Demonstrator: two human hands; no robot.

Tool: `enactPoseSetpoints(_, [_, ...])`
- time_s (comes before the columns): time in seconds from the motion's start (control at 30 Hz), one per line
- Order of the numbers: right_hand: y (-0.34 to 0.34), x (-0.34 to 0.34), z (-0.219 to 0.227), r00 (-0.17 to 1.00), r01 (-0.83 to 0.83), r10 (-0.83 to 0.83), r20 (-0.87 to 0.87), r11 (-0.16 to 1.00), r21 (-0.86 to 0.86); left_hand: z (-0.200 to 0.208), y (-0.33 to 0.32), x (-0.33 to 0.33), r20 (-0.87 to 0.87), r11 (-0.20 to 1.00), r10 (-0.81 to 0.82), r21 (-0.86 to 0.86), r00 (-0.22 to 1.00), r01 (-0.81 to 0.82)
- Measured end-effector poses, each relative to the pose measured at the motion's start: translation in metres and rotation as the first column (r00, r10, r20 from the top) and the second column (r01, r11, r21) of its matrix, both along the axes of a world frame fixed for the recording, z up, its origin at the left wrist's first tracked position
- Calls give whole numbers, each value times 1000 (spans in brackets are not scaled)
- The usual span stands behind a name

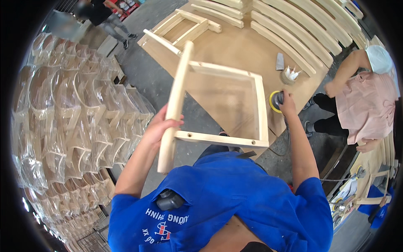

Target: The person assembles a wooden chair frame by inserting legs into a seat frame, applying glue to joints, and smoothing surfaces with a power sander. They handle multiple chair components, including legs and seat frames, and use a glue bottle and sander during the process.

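My left hand (158,129) is closed round the thick left rail of a pale wooden frame (262,111), lifting it tilted in front of my chest. The frame has four-sided rails, with round holes in the near one. My right hand (288,105) grips a sander (276,101) with a dark body and a yellow pad edge, at the table's near right side. A small gap shows between the sander and the frame's right rail. Beyond the sander stand a jar (289,76) with white-tipped sticks and a grey scraper-like blade (280,61).
The brown-topped table (231,40) carries another wooden frame (191,31) and several curved slats (289,44). Stacked wooden parts in transparent wrap (54,109) fill the left side. A co-worker in a pink apron (367,105) stands at right; another person (105,17) is far left.
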State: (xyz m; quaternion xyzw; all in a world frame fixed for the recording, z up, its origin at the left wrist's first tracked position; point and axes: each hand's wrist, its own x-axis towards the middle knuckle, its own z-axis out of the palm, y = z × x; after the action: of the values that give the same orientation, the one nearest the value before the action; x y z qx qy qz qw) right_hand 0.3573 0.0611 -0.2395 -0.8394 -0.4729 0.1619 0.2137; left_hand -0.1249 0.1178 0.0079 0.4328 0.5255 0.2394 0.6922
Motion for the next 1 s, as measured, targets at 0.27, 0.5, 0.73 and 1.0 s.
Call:
enactPoseSetpoints(0.27, [53, -23, -16, 989, -85, 94, -113, 993, 84, 61, -10, -16, 48, 854, 43, 516, 998, -62])
enactPoseSetpoints(0.5, [69, -6, 73, 933, -100, 182, -311, 960, 263, 72, -9, -32, 147, 739, 28, 663, 989, -119])
enactPoseSetpoints(0.73, [-10, -64, 279, 107, -76, 779, -618, 626, 776, 54, 2, -12, 346, 752, -38, 628, 938, -201])
enactPoseSetpoints(1.0, [-45, -86, 337, 324, -113, 766, -555, 614, 781, 45, 23, 13, 274, 802, -113, 593, 955, -75])
